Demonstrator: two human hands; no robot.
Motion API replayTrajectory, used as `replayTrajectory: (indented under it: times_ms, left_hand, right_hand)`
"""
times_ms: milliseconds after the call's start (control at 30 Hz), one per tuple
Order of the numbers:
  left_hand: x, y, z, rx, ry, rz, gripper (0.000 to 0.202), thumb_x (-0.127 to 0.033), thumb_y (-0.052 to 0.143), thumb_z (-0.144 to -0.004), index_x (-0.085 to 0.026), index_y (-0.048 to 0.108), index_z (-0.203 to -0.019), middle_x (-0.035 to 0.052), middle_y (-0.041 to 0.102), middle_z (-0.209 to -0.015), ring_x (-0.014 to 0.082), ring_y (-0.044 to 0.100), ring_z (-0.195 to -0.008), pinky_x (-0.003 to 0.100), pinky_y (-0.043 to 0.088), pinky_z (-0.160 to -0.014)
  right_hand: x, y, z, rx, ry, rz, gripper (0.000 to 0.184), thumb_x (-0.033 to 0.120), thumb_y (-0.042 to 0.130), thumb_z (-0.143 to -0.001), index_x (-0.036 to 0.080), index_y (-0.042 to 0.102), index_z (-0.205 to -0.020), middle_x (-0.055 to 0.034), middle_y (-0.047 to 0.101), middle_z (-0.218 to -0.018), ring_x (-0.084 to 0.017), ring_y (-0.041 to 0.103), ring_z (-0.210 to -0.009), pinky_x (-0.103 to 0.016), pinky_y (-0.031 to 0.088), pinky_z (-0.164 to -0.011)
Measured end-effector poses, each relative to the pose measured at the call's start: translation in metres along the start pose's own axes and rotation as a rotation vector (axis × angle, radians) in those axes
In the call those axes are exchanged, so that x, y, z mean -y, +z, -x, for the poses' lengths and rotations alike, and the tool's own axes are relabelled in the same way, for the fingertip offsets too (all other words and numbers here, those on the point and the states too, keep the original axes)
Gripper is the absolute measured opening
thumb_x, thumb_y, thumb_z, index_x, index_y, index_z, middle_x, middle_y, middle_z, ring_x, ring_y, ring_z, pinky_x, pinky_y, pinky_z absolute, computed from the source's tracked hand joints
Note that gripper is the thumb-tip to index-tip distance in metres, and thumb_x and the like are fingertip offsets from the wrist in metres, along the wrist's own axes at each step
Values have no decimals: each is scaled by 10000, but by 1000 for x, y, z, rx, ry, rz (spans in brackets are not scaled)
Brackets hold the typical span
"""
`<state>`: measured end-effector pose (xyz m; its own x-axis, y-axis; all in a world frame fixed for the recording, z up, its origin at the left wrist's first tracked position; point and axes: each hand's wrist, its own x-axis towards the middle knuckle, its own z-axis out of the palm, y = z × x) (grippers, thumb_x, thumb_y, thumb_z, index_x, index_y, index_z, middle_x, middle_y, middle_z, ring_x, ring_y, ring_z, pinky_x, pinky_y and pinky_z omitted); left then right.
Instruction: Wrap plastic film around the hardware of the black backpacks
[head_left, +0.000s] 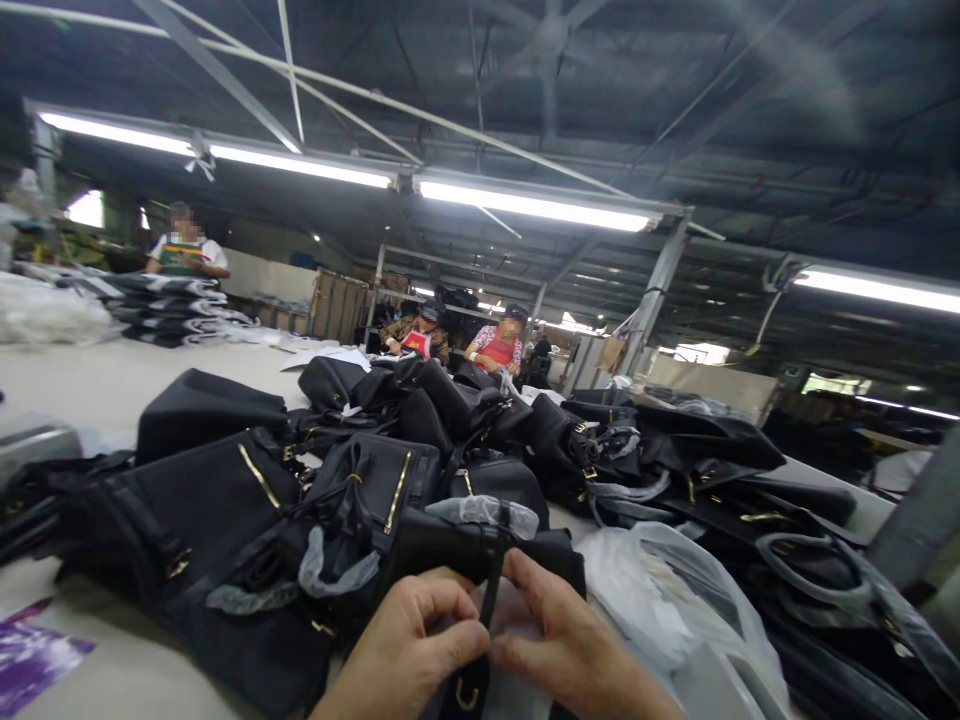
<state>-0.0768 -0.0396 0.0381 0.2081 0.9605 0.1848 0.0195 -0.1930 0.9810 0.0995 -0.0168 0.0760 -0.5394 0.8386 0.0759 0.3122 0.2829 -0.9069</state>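
Note:
Both of my hands meet at the lower middle around a narrow black strap (493, 585) of a black bag (442, 545). My left hand (424, 635) pinches the strap between thumb and fingers. From the other side, my right hand (559, 635) closes on the same strap, thumb close to the left thumb. Below them hangs a curved gold-coloured metal piece (467, 692). Clear plastic wraps the bag's handle (484, 513) just above the hands. The lower part of the bag is partly hidden by my hands.
Several black bags with gold zips (259, 475) are heaped across the pale table (105, 390). Clear plastic bags (675, 580) lie at the right. A purple printed piece (41, 650) rests at lower left. Co-workers (499, 345) sit beyond the heap; another person (186, 250) is farther left.

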Motion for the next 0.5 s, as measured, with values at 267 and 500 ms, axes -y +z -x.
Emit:
replayTrajectory:
  times_ms: [267,500]
  left_hand:
    - [7,3,-4,-124,-10,-8,206,-345,632,-697,-150,617,-632,-17,516,-607,152,469,-621,270,365,-601]
    - [7,12,-8,-129,-26,21,227,-364,636,-667,-170,549,-588,-39,443,-565,133,399,-577,264,321,-563]
  right_hand:
    - [-55,0,14,16,56,-410,339,315,833,-611,193,618,-844,43,623,-696,-108,514,-597,-195,372,-540]
    - [-76,17,19,-286,63,-696,403,527,822,-668,195,667,-835,-1,700,-672,-141,624,-579,-236,473,-591]
